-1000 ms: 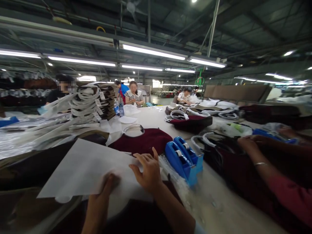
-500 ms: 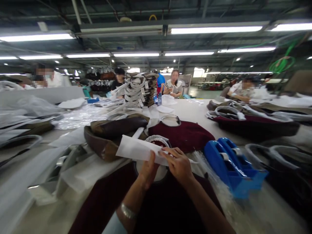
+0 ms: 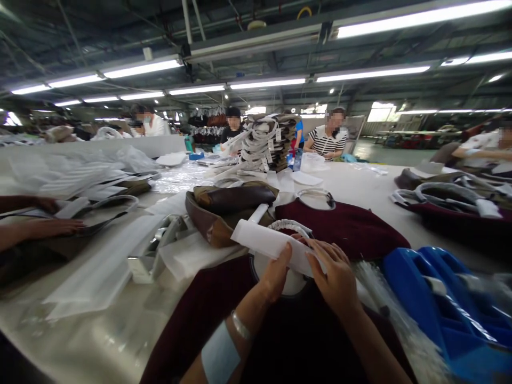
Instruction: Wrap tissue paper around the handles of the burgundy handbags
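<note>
A dark maroon bag [image 3: 200, 298] lies in front of me with its round handle pointing away. Over that handle, a folded sheet of white wrapping paper [image 3: 256, 240] is gripped from both sides. My left hand [image 3: 277, 272] pinches its lower edge, thumb on top and fingers hidden beneath. On the right end, my right hand [image 3: 332, 266] presses with its fingers bent over the paper. Just beyond the sheet shows the bag's other handle [image 3: 294, 226], covered in whitish wrapping.
A blue tape dispenser [image 3: 440, 309] stands at right, a grey tape dispenser [image 3: 150, 256] at left. Behind are a brown bag [image 3: 216, 213], another maroon bag [image 3: 344, 226] and a stack of bags [image 3: 264, 144]. A co-worker's hands [image 3: 52, 226] reach in from the left.
My view has swung left, so the table's things sit further right. The white paper looks narrower, more rolled over the handle. A co-worker's hands have come into view at left.
</note>
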Demonstrator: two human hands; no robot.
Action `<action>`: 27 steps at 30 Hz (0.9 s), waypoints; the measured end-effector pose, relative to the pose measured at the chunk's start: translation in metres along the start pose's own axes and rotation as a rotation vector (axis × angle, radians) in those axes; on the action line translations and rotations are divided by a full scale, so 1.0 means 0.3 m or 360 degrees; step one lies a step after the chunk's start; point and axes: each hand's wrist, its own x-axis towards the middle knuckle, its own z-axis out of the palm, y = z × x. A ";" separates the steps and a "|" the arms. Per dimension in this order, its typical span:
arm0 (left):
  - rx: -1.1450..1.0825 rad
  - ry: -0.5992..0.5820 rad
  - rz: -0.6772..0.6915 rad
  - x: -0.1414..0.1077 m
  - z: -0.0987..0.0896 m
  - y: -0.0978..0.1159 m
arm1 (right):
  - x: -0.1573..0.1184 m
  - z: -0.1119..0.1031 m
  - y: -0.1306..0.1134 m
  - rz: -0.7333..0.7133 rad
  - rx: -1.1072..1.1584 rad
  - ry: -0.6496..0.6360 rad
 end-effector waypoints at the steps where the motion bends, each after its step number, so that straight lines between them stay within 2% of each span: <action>1: 0.0016 -0.0038 0.0010 -0.005 0.007 0.003 | -0.001 0.002 0.006 0.0024 -0.0017 -0.0030; 3: 0.0026 -0.0078 0.0022 -0.010 0.013 0.004 | -0.004 0.006 0.018 0.0087 0.0005 -0.0107; 5: 0.0014 -0.0030 0.0068 -0.004 0.007 0.005 | -0.008 0.009 0.028 0.0181 0.0091 -0.0182; 10: -0.0084 0.0428 0.0359 0.035 -0.035 0.038 | -0.019 0.019 0.046 0.0275 0.0168 -0.0288; 13: -0.0163 0.0593 0.0452 0.050 -0.055 0.065 | -0.023 0.027 0.051 0.0258 0.0151 -0.0335; 19: -0.0234 0.0666 0.0435 0.053 -0.060 0.074 | -0.025 0.029 0.048 0.0244 0.0211 -0.0392; 27: -0.0353 0.0596 0.0330 0.059 -0.058 0.081 | -0.013 0.013 0.036 0.0278 0.0308 -0.0460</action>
